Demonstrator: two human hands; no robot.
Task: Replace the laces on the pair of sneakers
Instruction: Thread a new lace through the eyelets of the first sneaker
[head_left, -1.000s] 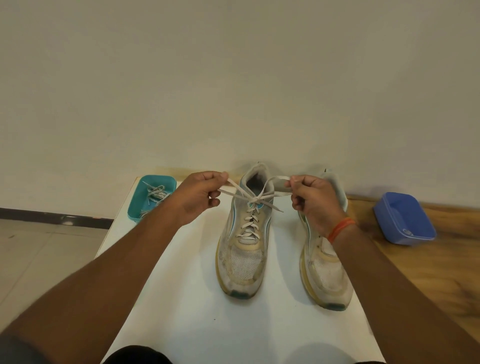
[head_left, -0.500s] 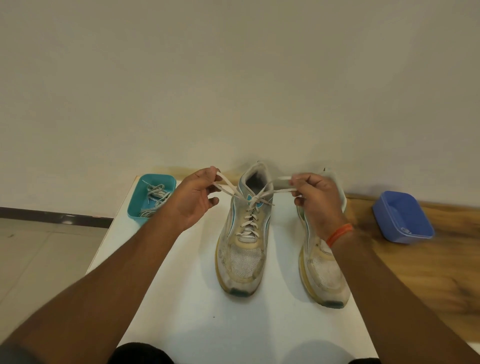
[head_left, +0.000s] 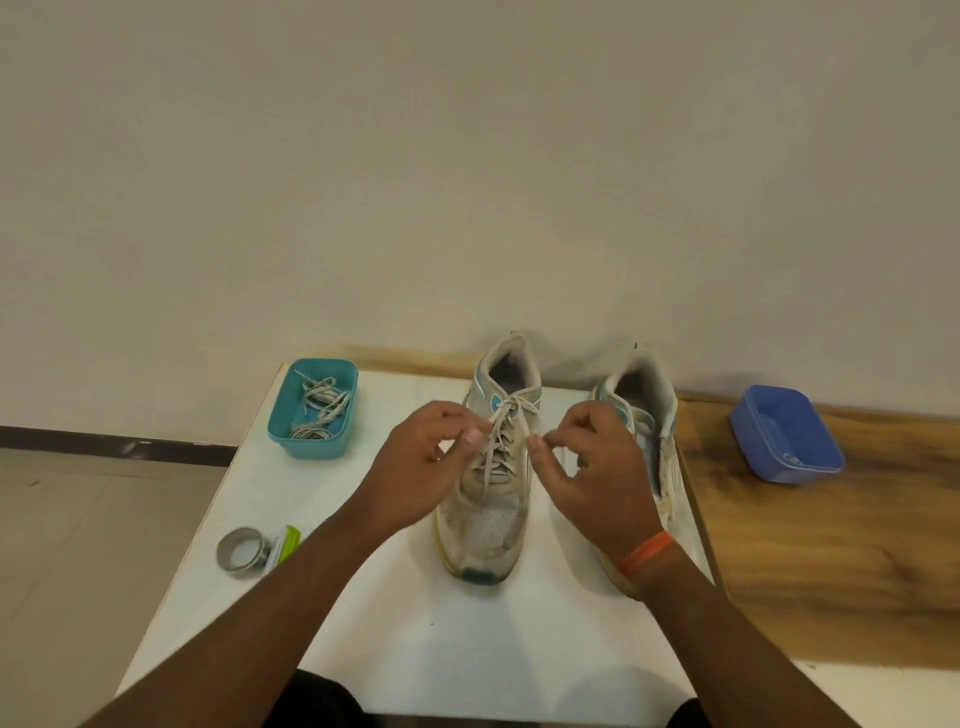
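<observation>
Two worn white sneakers with teal accents stand side by side on a white table (head_left: 519, 634), heels toward the wall. The left sneaker (head_left: 488, 525) carries a white lace (head_left: 506, 431) threaded up its eyelets. My left hand (head_left: 426, 462) pinches one lace end at the shoe's left side. My right hand (head_left: 587, 462) pinches the other end just right of the tongue. The right sneaker (head_left: 649, 415) is partly hidden behind my right hand and wrist; I see no lace on it.
A teal tub (head_left: 283, 431) at the table's back left holds a tangle of old grey laces (head_left: 322, 410). A roll of grey tape (head_left: 241, 551) and a green-white item (head_left: 285, 543) lie near the left edge. A blue tub (head_left: 789, 436) sits on the wooden surface to the right.
Both hands have come down and inward from a wide, taut pull to close over the left sneaker's tongue. The view has tilted down, bringing the tape roll into sight.
</observation>
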